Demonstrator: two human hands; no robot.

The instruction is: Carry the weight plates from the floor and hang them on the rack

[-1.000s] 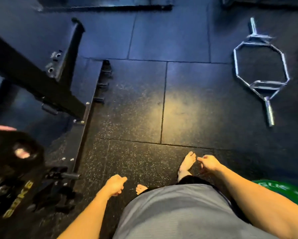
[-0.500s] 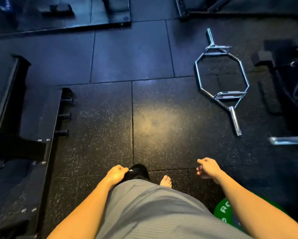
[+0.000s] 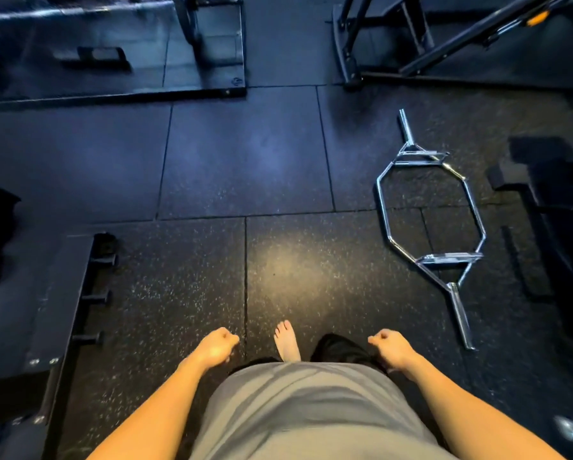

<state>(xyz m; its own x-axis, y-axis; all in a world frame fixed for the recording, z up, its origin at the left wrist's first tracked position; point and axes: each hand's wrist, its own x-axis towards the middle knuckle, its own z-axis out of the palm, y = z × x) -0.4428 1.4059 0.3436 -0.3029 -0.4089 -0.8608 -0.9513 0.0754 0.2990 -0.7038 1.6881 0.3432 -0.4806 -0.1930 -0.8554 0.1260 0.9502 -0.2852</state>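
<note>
Black speckled rubber floor (image 3: 185, 293) underfoot. Left hand (image 3: 216, 347) and right hand (image 3: 391, 349) loosely curled, holding nothing. No weight plates visible. Pegged rack base (image 3: 62, 310) at left; chrome hex bar (image 3: 431, 220) lying at right.

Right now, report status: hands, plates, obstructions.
Left hand and right hand loosely curled, both empty. No weight plate in view. Chrome hexagonal trap bar flat on the black rubber floor, ahead right.

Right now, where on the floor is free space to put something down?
The mats between the chrome hex bar and the peg base on the left are bare. It is crowded at the far edge and the right, where dark frames stand.
</note>
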